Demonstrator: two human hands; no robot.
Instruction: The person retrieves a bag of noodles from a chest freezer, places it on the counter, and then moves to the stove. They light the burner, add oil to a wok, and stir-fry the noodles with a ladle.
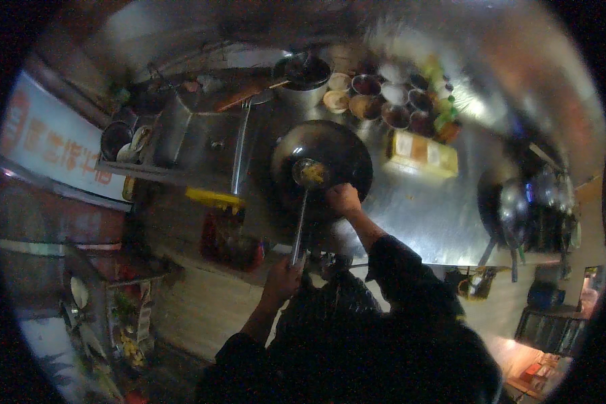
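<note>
A dark round wok (347,151) stands in front of me on the metal counter. My left hand (285,277) is wrapped round the long handle of a metal ladle (301,222). The ladle's bowl is inside the wok, with small yellowish pieces of food (313,175) in it. Over the wok's near right rim, my right hand (343,199) is closed with its fingers curled. What it grips, if anything, is hidden in the dim, blurred picture.
Several seasoning bowls (367,108) crowd the back of the steel counter (411,215). A yellow rectangular container (421,155) stands right of the wok. Behind it is a dark-filled pot (303,94). Several dark pans (518,202) sit at far right; a metal sink (182,135) is at left.
</note>
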